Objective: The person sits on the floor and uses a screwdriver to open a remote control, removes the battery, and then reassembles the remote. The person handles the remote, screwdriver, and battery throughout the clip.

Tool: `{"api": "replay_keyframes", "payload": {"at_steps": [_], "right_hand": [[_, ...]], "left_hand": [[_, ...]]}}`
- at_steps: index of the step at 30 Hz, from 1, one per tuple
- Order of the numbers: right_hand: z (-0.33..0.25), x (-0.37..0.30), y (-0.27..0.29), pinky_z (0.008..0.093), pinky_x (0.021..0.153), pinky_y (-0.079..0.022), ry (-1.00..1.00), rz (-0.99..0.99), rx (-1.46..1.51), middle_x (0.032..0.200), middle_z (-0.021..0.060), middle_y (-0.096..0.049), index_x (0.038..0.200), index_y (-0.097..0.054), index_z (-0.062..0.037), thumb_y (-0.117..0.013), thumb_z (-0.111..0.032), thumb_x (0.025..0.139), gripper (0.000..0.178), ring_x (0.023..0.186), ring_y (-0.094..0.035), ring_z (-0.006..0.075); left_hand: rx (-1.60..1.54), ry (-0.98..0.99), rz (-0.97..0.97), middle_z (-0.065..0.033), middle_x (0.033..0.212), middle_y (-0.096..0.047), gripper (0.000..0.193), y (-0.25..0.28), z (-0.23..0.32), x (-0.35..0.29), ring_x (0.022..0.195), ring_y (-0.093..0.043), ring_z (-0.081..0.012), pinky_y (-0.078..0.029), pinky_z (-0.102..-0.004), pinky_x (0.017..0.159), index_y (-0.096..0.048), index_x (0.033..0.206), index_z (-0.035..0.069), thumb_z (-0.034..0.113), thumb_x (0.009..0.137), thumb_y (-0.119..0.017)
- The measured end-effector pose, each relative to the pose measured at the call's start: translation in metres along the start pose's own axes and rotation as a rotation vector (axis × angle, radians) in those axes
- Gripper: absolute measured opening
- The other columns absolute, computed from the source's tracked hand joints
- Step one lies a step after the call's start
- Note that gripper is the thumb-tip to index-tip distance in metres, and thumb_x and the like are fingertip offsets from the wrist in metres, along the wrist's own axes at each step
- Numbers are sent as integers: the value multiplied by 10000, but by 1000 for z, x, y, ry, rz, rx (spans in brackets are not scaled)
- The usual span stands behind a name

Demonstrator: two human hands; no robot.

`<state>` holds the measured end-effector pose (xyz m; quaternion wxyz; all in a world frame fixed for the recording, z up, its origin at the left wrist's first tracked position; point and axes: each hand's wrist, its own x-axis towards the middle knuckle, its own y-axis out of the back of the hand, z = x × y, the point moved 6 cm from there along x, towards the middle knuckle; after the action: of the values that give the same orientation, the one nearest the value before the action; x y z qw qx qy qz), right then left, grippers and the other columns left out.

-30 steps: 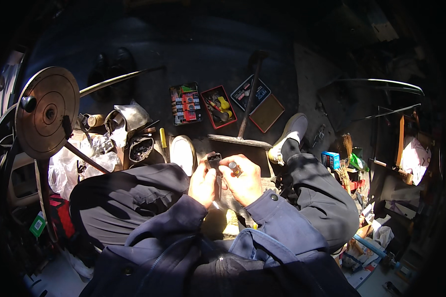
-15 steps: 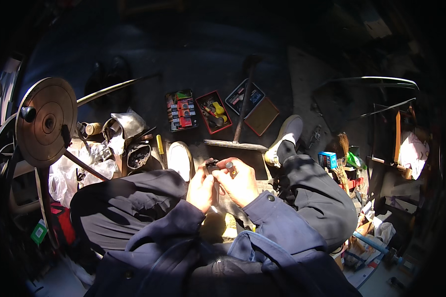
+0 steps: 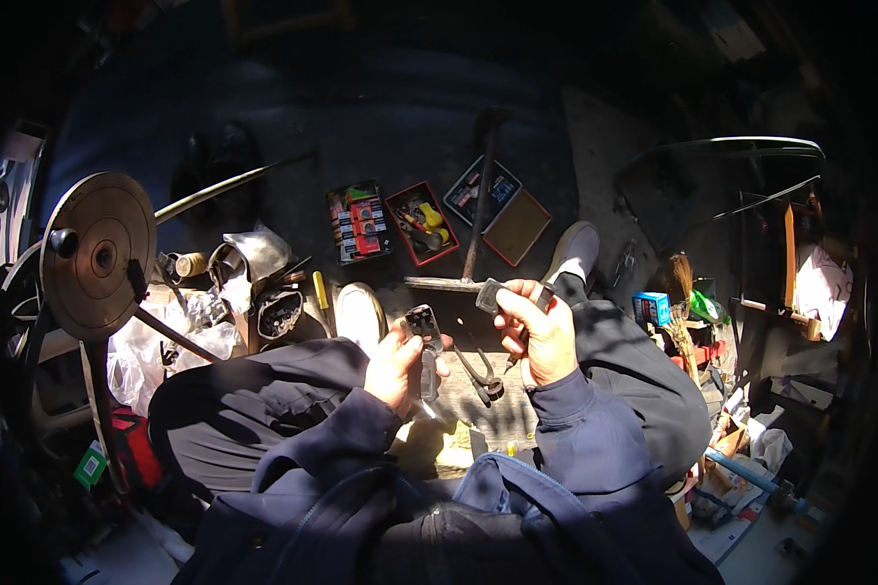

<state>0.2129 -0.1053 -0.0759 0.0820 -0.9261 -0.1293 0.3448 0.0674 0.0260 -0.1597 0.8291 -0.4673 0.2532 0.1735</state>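
Note:
My left hand (image 3: pixel 392 368) grips a small dark device (image 3: pixel 422 322), which looks like an opened remote key. Its upper end shows an uneven inside, and a dark grey part hangs below, beside the fingers. Held up to the right, my right hand (image 3: pixel 541 336) pinches a small black square cover (image 3: pixel 490 295) between thumb and finger. A thin dark screwdriver-like tool (image 3: pixel 513 361) is also tucked in that hand, mostly hidden by the fingers. Pliers (image 3: pixel 486 380) with spread handles lie on the wooden board (image 3: pixel 507 419) between my hands.
Ahead are a tray of coin-cell battery packs (image 3: pixel 359 224), a red box of small tools (image 3: pixel 422 224) and a long-handled hammer (image 3: pixel 478 214). A round metal wheel (image 3: pixel 98 255) stands left, near plastic bags (image 3: pixel 141 361). A blue box (image 3: pixel 651 308) and small broom (image 3: pixel 681 336) sit right.
My hands have moved apart, the right one up and to the right with the black cover. The device's inside now shows, and the pliers have come into sight.

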Motion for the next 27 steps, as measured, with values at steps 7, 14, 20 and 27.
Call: {"api": "replay_keyframes", "payload": {"at_steps": [7, 14, 20, 27], "right_hand": [[-108, -59, 20, 155, 519, -441, 225, 13, 0, 820, 48, -666, 1044, -647, -12, -748, -70, 861, 217, 657, -633, 75], [-206, -104, 81, 141, 492, -424, 544, 197, -78, 884, 67, -669, 1085, -615, -12, -727, -115, 852, 278, 650, -617, 60], [-198, -76, 126, 186, 435, -428, 413, 97, 187, 830, 112, -683, 1095, -584, -13, -694, -82, 880, 252, 566, -607, 94], [-184, -50, 156, 238, 493, -412, 180, -146, 642, 978, 132, -513, 1164, -498, -25, -608, -110, 982, 230, 720, -535, 129]], "left_hand": [[105, 77, -28, -179, 1113, -677, 278, -27, -1, 16, 734, -694, -213, -567, -301, 607, -428, 1317, 79, 153, 1049, -443], [450, 169, -26, -137, 995, -675, 268, -74, -27, 109, 656, -677, -162, -537, -258, 542, -469, 1300, 54, 103, 1043, -411], [566, 60, -48, -59, 884, -577, 179, -74, -65, 238, 613, -600, -168, -500, -304, 584, -537, 1144, 61, 51, 992, -444], [948, -26, 48, -178, 844, -653, 257, -42, -82, 340, 549, -635, -264, -526, -366, 517, -567, 1166, -6, 60, 943, -458]]}}
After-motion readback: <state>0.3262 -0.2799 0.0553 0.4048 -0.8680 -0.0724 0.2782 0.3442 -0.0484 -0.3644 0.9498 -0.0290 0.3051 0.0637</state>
